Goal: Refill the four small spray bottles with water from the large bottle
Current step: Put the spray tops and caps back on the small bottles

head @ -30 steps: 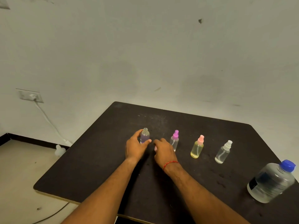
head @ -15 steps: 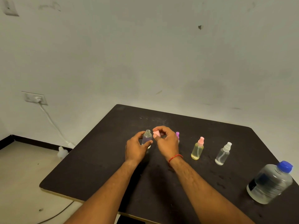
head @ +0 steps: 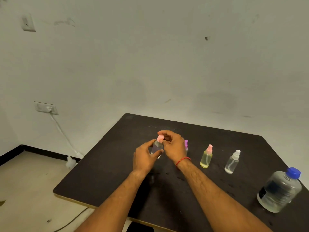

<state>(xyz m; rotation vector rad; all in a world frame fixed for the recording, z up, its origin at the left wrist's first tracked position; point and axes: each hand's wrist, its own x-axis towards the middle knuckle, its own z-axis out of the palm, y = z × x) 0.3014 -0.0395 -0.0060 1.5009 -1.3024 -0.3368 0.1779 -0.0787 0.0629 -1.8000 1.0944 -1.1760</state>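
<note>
My left hand [head: 144,156] grips the leftmost small clear spray bottle [head: 156,147], which stands on the dark table [head: 107,173]. My right hand [head: 173,145] holds a pink spray cap [head: 160,138] right on top of that bottle's neck. Behind my right hand a purple-capped bottle [head: 186,144] is mostly hidden. To the right stand a yellowish bottle with a pink cap [head: 206,157] and a clear bottle with a white cap [head: 232,162]. The large water bottle with a blue cap [head: 280,191] stands at the table's right edge, capped.
The table's far edge sits against a pale wall. A wall socket [head: 46,108] with a white cable is at the left, and a small white object [head: 70,162] lies on the floor by the table's left edge.
My right hand picked the pink cap up from the table and brought it left onto the neck of the bottle in my left hand. The camera tilted up slightly.
</note>
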